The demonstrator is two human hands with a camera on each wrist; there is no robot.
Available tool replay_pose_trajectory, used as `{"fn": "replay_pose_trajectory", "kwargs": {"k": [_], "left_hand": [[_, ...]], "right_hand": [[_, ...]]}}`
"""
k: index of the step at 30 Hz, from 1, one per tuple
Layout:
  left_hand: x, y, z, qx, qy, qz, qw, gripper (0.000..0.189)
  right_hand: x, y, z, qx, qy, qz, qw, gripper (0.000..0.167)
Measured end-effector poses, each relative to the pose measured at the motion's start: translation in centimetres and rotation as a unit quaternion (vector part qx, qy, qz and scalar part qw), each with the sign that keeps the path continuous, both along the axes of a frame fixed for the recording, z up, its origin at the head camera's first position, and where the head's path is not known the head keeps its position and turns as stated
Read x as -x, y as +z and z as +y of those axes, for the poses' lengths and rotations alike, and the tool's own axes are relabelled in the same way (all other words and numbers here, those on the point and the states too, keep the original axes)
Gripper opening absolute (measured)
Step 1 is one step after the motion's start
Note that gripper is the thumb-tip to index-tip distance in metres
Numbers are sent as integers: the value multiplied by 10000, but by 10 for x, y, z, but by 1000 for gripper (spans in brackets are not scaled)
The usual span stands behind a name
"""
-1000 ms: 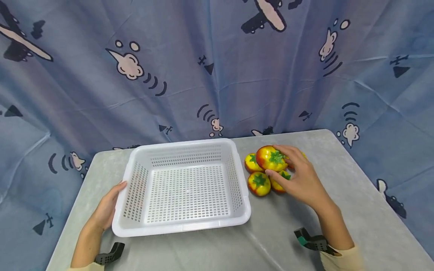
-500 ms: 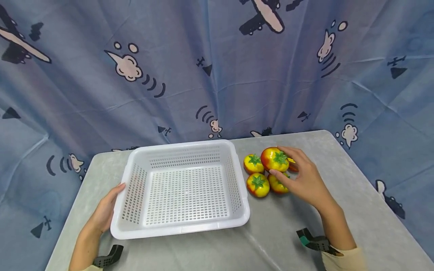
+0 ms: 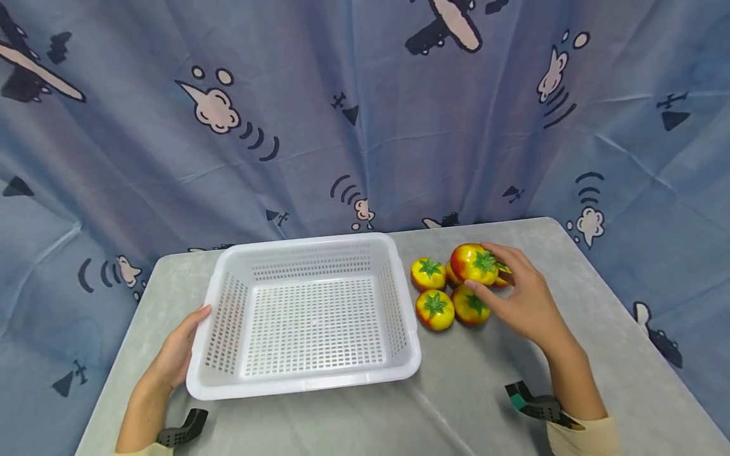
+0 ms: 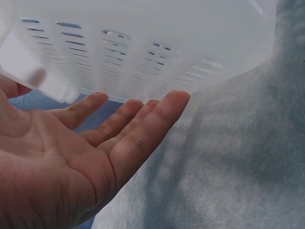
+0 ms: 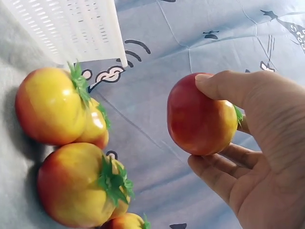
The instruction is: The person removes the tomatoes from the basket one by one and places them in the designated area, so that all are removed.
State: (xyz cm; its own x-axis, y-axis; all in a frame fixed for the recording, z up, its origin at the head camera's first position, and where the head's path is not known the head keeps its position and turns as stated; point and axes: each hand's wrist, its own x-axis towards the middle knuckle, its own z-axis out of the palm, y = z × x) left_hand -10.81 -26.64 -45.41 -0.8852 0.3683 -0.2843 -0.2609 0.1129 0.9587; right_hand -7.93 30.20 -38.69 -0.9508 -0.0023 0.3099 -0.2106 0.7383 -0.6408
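In the head view, a white perforated plastic basket stands left of the middle of the table. My left hand holds its left rim, thumb at the top edge; in the left wrist view, the fingers reach against the outer wall. My right hand pinches a red-and-yellow tomato with a green star-shaped calyx between thumb and fingers. It hangs above several similar tomatoes clustered just right of the basket. In the right wrist view, the held tomato is apart from the others.
The grey table carries the basket and tomatoes. A blue curtain with airplane prints hangs directly behind its far edge. Each wrist wears a black strap, such as the right strap.
My right hand has moved a little to the right with the held tomato, uncovering more of the tomatoes below. My left hand and the basket have stayed in place.
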Motion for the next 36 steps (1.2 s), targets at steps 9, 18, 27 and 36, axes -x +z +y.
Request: {"fn": "replay_pose_trajectory", "kwargs": {"k": [9, 18, 27, 36], "left_hand": [[0, 3, 1, 92, 69, -66, 9999, 73], [0, 3, 2, 80, 38, -142, 9999, 73], [1, 3, 3, 41, 43, -164, 9998, 73], [2, 2, 3, 45, 103, -187, 9998, 72]], "right_hand": [[-6, -3, 14, 65, -53, 70, 9999, 72], [-23, -19, 38, -37, -347, -109, 9993, 72], [-23, -30, 49, -88, -358, -88, 9993, 73], [-26, -54, 59, -174, -413, -244, 9987, 73]]}}
